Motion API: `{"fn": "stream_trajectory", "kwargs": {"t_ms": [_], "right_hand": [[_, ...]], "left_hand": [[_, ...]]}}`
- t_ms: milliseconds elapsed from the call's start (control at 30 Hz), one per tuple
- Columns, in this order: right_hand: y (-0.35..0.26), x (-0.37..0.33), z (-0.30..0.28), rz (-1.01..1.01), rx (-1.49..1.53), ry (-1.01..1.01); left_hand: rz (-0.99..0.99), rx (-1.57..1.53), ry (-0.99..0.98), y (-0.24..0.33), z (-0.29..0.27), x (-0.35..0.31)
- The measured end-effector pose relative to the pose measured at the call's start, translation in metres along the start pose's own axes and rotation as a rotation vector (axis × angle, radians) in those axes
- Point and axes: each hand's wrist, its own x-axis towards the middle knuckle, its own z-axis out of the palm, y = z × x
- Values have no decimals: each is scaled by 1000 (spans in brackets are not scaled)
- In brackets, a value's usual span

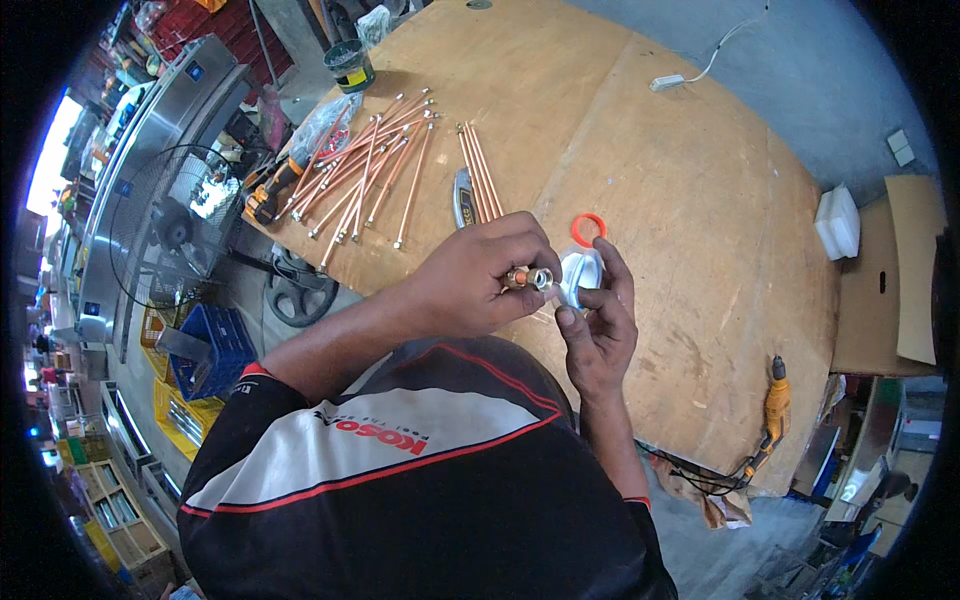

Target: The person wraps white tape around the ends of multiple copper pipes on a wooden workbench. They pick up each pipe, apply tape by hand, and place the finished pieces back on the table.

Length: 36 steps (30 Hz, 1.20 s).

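Observation:
My left hand (490, 272) is closed around a brass fitting (541, 279) with a threaded end pointing right; a bit of copper shows between the fingers. Close beside it, my right hand (602, 335) pinches a white roll (579, 275) that looks like thread seal tape, and a short white strip spans toward the fitting. An orange ring (589, 230) lies just beyond the right fingers. Past my left hand are several copper tubes (479, 165) side by side, and a grey and black utility knife (464, 199). A loose pile of copper tubes with end fittings (365, 170) spreads to the left.
A yellow corded drill (776, 410) lies near the table's right edge, and a cordless tool (272, 195) at the left edge. A dark bucket (348, 66) stands at the far left corner. Beside the wooden table (680, 200) are a fan (178, 228), a blue crate (222, 345) and a cardboard box (868, 300).

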Motion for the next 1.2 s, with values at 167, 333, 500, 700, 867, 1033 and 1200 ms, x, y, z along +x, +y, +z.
{"fn": "stream_trajectory", "kwargs": {"t_ms": [167,333,500,700,867,1033,1200], "right_hand": [[7,0,1,61,-24,-50],[-6,5,9,412,-23,-114],[4,10,12,242,-130,-263],[18,7,8,443,-29,-336],[23,13,6,401,-111,-313],[22,20,4,336,-152,-206],[23,16,-3,337,-118,-187]], "left_hand": [[-190,0,-59,-4,-1,1],[-223,23,-43,-12,3,-4],[-281,66,-24,-23,2,-7],[-550,-171,22,-48,1,-14],[-615,-460,-38,-56,5,-22],[-501,-577,-3,-49,36,-30],[-486,-746,79,-43,44,-26]]}}
